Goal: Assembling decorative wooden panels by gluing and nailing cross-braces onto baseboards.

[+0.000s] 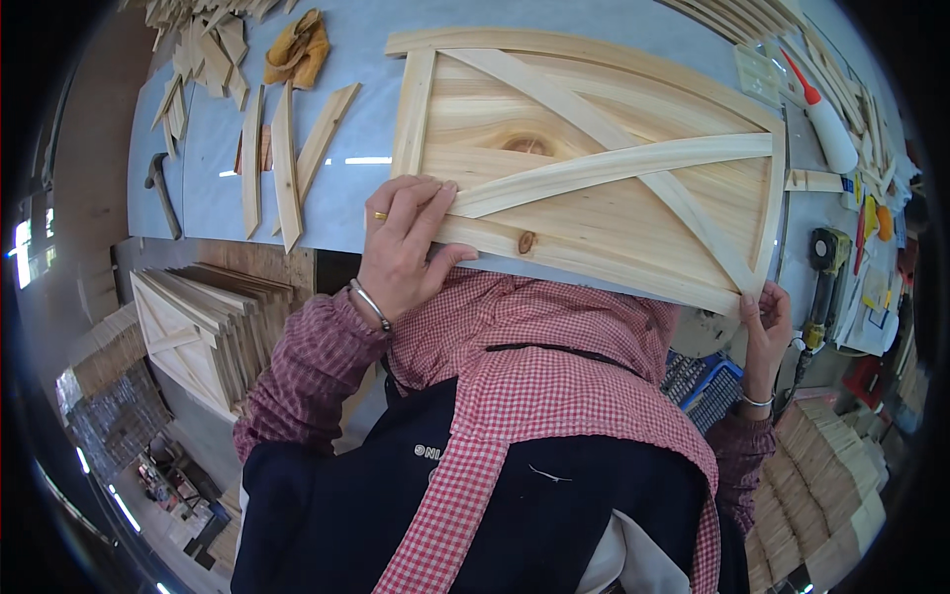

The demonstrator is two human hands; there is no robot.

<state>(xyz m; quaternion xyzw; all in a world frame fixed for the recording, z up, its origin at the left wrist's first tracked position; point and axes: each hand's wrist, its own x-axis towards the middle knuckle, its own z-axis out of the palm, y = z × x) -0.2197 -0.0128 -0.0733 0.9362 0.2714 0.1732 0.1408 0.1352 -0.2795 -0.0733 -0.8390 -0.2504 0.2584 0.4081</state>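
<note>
A framed wooden panel (594,247) lies on the bench in front of me, with two diagonal strips crossing on its face. At its near left corner, my left hand (406,233) presses its fingers by the end of the upper diagonal strip (614,163), the thumb along the panel's front edge. My right hand (767,322) pinches the near right corner, close to the end of the lower diagonal strip (698,223). Part of the right hand's fingers is hidden below the panel's edge.
Loose wooden strips (285,168), a hammer (163,193) and a yellow glove (297,48) lie left on the bench. To the right are a glue bottle with a red nozzle (826,124) and a power tool (821,267). Stacked panels (183,342) stand below left.
</note>
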